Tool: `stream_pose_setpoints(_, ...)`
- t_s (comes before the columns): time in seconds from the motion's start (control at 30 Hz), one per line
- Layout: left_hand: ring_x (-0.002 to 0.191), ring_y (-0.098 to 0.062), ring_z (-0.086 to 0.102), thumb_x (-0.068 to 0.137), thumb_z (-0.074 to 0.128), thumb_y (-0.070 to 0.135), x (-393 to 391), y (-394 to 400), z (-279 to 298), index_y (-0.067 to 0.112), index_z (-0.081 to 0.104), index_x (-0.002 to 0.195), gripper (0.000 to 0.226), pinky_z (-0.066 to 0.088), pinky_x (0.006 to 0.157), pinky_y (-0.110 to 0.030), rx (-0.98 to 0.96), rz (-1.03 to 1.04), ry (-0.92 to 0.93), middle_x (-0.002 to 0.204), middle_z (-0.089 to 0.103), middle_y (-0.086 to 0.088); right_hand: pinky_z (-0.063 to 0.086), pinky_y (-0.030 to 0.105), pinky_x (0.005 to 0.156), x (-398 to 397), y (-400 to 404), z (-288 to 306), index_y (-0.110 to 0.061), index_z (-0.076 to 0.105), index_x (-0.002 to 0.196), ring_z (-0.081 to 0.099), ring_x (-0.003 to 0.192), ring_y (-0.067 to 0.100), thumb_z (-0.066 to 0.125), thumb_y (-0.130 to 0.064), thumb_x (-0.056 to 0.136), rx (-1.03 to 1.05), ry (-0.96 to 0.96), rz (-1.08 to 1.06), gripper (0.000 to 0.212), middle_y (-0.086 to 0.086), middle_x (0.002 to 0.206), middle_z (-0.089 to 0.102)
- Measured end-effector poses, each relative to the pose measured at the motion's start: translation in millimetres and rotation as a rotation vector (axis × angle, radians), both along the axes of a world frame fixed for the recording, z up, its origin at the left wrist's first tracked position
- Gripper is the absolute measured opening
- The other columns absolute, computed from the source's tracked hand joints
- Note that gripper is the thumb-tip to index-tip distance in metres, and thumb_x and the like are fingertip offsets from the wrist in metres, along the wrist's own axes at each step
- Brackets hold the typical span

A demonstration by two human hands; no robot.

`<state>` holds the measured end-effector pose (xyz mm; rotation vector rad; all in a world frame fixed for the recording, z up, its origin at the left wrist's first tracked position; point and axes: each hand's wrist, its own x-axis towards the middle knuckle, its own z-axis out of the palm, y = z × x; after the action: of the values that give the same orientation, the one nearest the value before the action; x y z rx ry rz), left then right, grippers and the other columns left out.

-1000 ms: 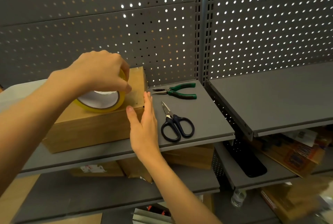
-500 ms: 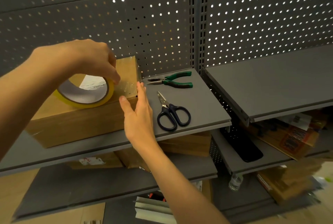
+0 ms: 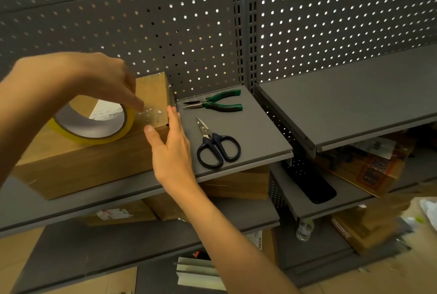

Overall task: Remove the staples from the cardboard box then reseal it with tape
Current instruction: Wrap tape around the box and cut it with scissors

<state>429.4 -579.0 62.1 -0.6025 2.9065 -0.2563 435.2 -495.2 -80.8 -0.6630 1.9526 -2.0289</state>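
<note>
Dim scene, backlit through pegboard (image 3: 331, 21) holes; lower-right corner perhaps motion-blurred.

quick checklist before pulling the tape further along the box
1. Tape end stuck at the right edge of the brown cardboard box: ok; clear tape strip lies on top there.
2. Right hand pressing the tape end: ok; straight fingers lie against the box's end.
3. Left hand grip on the yellow tape roll: ok.
4. Box seated on the grey metal shelf: ok.
5. Black-handled scissors nearby for cutting: ok; they lie right of the box.
6. All staples removed: cannot tell.
</note>
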Motion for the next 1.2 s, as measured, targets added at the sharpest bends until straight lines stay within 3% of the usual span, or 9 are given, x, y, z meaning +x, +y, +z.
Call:
stream_pose_setpoints(0.13,0.101,-0.026,0.053,0.087,0.055,0.042,11.0,-8.7,2.3,0.019,0.063,0.115,0.037,0.041,0.078,-0.034,0.073,-0.050,0.161,0.121,0.060,-0.010,0.010,0.028,0.116,1.2,-2.0,-0.7,-0.029,0.009,0.150,0.003,0.144,0.005,0.042,-0.033,0.098,0.010,0.010,-0.006,0.061,-0.012,0.158,0.005)
stream_pose_setpoints(0.3,0.067,-0.015,0.049,0.085,0.063,0.031,15.3,-6.0,3.4,0.017,0.066,0.098,0.020,0.035,0.051,-0.022,0.110,-0.094,0.241,0.086,0.059,-0.005,0.011,0.026,0.113,0.7,-3.3,-0.3,-0.029,0.011,0.150,0.006,0.144,0.006,0.043,-0.031,0.098,-0.009,-0.007,-0.009,0.061,-0.012,0.157,0.008)
stream_pose_setpoints(0.4,0.076,-0.021,0.055,0.083,0.065,0.030,8.5,-4.5,2.0,0.011,0.068,0.102,0.027,0.041,0.064,-0.026,0.061,-0.074,0.202,0.092,0.063,-0.008,0.012,0.028,0.114,1.9,-3.7,-0.2,-0.030,0.012,0.150,0.007,0.144,0.007,0.044,-0.031,0.098,-0.014,-0.019,-0.017,0.061,-0.012,0.157,0.009)
stream_pose_setpoints(0.5,0.080,-0.020,0.053,0.084,0.064,0.028,10.9,-11.4,1.2,0.011,0.067,0.105,0.027,0.040,0.060,-0.025,0.009,-0.023,0.102,0.088,0.060,-0.005,0.012,0.029,0.115,3.4,-4.0,-0.4,-0.029,0.011,0.150,0.007,0.144,0.007,0.043,-0.033,0.098,0.002,0.006,-0.022,0.061,-0.011,0.158,0.009)
stream_pose_setpoints(0.63,0.078,-0.018,0.052,0.084,0.064,0.030,16.1,-19.3,-0.4,0.012,0.069,0.102,0.027,0.039,0.073,-0.029,0.017,-0.051,0.147,0.082,0.058,-0.002,0.014,0.035,0.118,1.7,-4.6,-1.6,-0.029,0.011,0.149,0.009,0.144,0.008,0.043,-0.034,0.098,0.004,0.007,-0.036,0.061,-0.010,0.157,0.011)
stream_pose_setpoints(0.9,0.097,-0.024,0.056,0.084,0.059,0.042,15.6,-29.9,-5.9,0.029,0.064,0.106,0.026,0.050,0.087,-0.039,-0.092,-0.103,0.117,0.107,0.061,-0.002,0.016,0.034,0.116,0.3,-4.7,-3.9,-0.030,0.012,0.149,0.012,0.144,0.009,0.043,-0.034,0.098,-0.004,0.017,-0.027,0.060,-0.010,0.157,0.013)
stream_pose_setpoints(1.07,0.084,-0.018,0.054,0.085,0.056,0.045,15.1,-30.7,-6.0,0.035,0.061,0.095,0.015,0.050,0.074,-0.033,-0.152,-0.128,0.109,0.089,0.059,0.003,0.015,0.035,0.116,-1.8,-2.0,-2.4,-0.030,0.009,0.149,0.010,0.144,0.011,0.042,-0.035,0.098,0.031,0.031,-0.003,0.062,-0.009,0.158,0.011)
stream_pose_setpoints(1.2,0.085,-0.018,0.054,0.085,0.054,0.049,15.9,-30.7,-6.7,0.036,0.060,0.097,0.019,0.048,0.071,-0.030,-0.197,-0.127,0.124,0.090,0.057,0.004,0.018,0.039,0.117,-8.0,4.4,1.3,-0.027,0.007,0.150,0.012,0.144,0.015,0.041,-0.037,0.098,0.124,0.076,0.041,0.063,-0.005,0.158,0.013)
